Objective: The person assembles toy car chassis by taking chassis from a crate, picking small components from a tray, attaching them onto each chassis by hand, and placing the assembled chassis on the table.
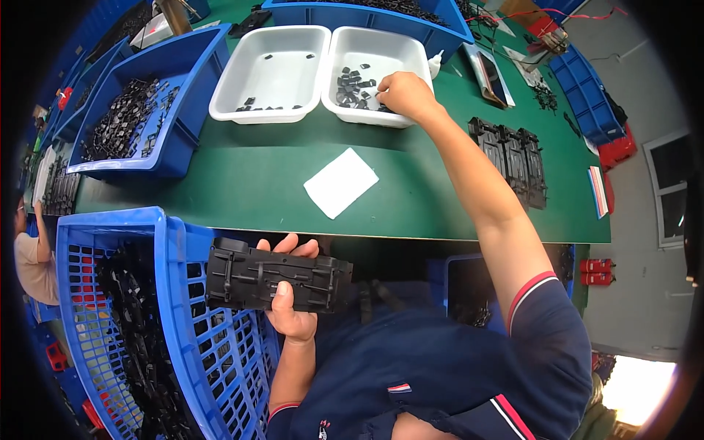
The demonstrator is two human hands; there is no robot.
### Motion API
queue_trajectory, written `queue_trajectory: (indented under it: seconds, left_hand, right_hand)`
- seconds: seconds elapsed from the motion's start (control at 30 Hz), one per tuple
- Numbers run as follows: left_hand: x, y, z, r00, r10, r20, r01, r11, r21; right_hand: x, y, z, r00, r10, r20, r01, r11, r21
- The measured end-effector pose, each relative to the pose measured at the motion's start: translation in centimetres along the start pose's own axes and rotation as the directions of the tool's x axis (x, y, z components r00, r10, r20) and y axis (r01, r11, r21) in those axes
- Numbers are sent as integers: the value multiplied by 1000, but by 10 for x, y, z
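Observation:
My left hand grips a black plastic toy-car chassis, thumb across its face and fingers behind the far edge. The chassis lies lengthwise left to right, just off the table's front edge. My right hand reaches into the right white tray, its fingertips pinched together at the small black plastic parts there. Whatever lies between those fingertips is hidden. Beside it, the left white tray has several such parts along its near side and two toward the back.
A white sheet lies on the green table. Several black chassis lie at right. Left stands a blue bin of small black parts; below it, a blue basket holds black pieces. Another person is at far left.

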State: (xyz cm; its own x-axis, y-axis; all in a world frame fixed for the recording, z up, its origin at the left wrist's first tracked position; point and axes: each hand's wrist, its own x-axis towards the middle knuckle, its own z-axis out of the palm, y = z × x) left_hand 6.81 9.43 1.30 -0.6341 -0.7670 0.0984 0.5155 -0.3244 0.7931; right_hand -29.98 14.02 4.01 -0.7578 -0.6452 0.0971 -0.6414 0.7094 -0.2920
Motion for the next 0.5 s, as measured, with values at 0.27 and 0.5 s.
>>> queue_trajectory:
  seconds: [0.27,0.5]
  left_hand:
    - [1,-3,2,999,4,43,-1,998,-69]
    - [4,-5,2,997,-41,64,48,994,-103]
  right_hand:
    - [12,10,7,994,-90,-65,96,990,99]
    - [-26,-15,-23,904,70,-421,240,733,637]
